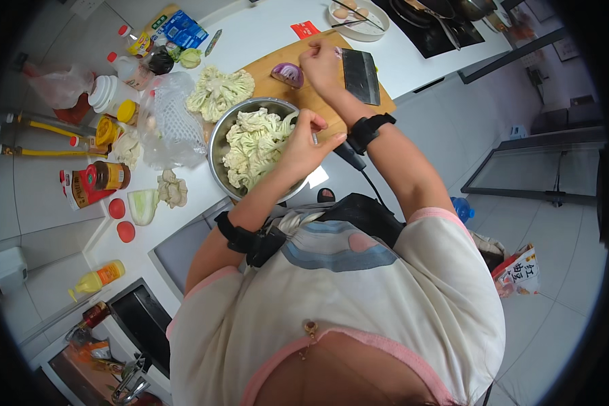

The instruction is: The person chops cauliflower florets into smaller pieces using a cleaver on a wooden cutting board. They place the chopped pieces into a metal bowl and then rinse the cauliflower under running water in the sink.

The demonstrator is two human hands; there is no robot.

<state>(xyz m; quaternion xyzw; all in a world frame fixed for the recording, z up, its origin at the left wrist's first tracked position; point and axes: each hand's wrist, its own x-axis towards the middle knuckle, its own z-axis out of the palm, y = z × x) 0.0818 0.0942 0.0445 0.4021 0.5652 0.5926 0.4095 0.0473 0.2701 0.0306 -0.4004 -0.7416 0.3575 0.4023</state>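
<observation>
My left hand (305,144) is over the right rim of a steel bowl (214,152), its thumb and fingers apart and nothing seen between them. Cauliflower florets (256,144) fill the bowl. On the wooden cutting board (264,63), my right hand (320,63) is curled between a piece of red onion (288,75) and a cleaver (361,76); a small purple-white scrap (338,52) lies by its fingers. Whether it holds anything is hidden. A larger cauliflower piece (222,91) sits at the board's left edge, beside the bowl.
A plastic bag (170,122), bottles and jars crowd the counter's left side. Two tomatoes (116,208) lie near a piece of cabbage (143,206). Beyond the board are a dish with eggs and chopsticks (368,35) and a stove with pans (431,25). A sink (139,314) is at lower left.
</observation>
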